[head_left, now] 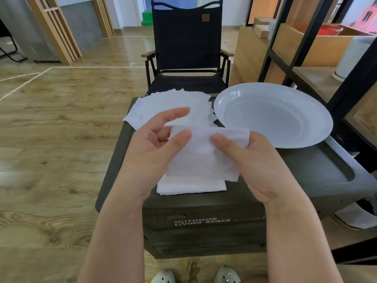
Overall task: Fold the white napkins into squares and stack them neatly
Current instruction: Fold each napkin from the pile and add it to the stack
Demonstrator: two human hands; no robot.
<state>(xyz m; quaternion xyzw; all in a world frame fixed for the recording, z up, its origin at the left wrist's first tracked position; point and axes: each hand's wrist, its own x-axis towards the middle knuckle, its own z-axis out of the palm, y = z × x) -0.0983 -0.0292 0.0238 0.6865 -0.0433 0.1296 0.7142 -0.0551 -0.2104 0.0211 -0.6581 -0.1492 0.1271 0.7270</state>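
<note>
A folded white napkin (202, 154) is held up between both hands above the dark box top. My left hand (151, 148) pinches its left edge with the thumb on top, and the index finger stretches out above it. My right hand (255, 162) grips its right side, thumb pressed on the front. Just beneath lies a small stack of folded napkins (191, 186) near the box's front edge. A fanned pile of unfolded white napkins (173, 105) lies at the far left of the box top.
A large white plate (273, 115) sits at the right on the dark storage box (204, 221), part over a grey tray (326, 170). A black folding chair (187, 48) stands behind. A wooden shelf with a black frame (306, 48) is on the right.
</note>
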